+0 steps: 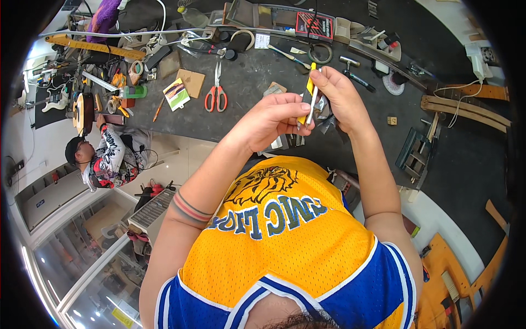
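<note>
Above the dark workbench, my two hands hold a slim yellow tool with a pale, silvery strip along it; its exact kind is hard to make out. My right hand is closed round its upper part, thumb laid along it. My left hand pinches the lower end between thumb and fingers. Dark, crumpled-looking material shows just below my right hand, partly hidden. Left of my hands, red-handled scissors lie on the bench.
A brown card, a green-and-white leaflet and a pencil lie to the left. A hammer, a tape roll and a small wooden cube are right. Another person works at the bench's left end.
</note>
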